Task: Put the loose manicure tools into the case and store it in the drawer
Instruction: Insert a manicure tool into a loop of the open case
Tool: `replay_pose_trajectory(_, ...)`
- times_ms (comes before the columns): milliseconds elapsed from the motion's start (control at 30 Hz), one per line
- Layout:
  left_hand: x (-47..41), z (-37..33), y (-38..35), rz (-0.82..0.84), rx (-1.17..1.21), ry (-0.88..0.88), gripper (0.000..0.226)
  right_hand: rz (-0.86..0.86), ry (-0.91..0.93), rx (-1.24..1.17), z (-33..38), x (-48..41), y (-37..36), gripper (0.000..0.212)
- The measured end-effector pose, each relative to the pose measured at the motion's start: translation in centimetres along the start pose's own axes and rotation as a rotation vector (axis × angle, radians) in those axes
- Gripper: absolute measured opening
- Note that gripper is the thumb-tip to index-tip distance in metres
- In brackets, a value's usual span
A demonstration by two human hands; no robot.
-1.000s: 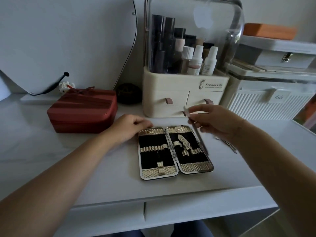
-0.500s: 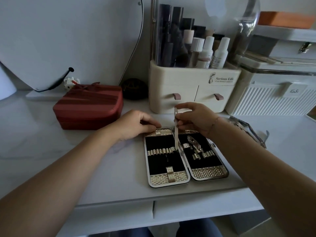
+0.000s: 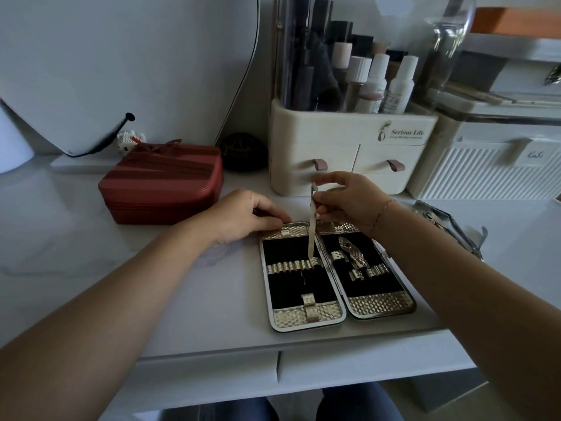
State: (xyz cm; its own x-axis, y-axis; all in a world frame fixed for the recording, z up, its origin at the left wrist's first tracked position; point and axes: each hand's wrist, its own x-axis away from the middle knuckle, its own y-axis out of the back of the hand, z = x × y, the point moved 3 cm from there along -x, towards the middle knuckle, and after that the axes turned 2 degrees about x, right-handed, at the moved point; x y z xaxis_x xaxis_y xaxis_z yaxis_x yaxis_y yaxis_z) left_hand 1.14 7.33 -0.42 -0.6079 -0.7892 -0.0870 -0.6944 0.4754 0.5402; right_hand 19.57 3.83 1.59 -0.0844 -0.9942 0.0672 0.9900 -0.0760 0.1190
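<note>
The manicure case (image 3: 306, 322) lies open flat on the white desk, black lined with gold trim. A nail clipper (image 3: 352, 253) sits strapped in its right half. My right hand (image 3: 349, 199) pinches a thin metal nail file (image 3: 311, 226) upright, its tip touching the elastic loop band of the left half. My left hand (image 3: 246, 214) rests with its fingers on the case's top left edge. Several loose metal tools (image 3: 449, 229) lie on the desk to the right, beyond my right forearm.
A red zip pouch (image 3: 161, 183) sits at the left. Behind the case stand a cream cosmetics organiser (image 3: 349, 153) with two small drawers and a white ribbed box (image 3: 485, 171). Two desk drawer fronts (image 3: 273, 375) run under the desk's front edge.
My right hand carried the file from over the right half of the case to the left half and turned it upright, tip down on the loops. The view shifted downward and closer.
</note>
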Motion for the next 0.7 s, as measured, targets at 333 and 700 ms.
replay_pose_trajectory(333,-0.02,0.04,0.04,-0.007,0.005,0.009,0.015,0.048,0.02,0.16,-0.05,-0.39,-0.13,0.024)
replay_pose_trajectory(700,0.12,-0.05,0.07,0.006,0.057,0.033,0.014,0.177,0.117,0.551,0.1,0.18,0.32,0.006)
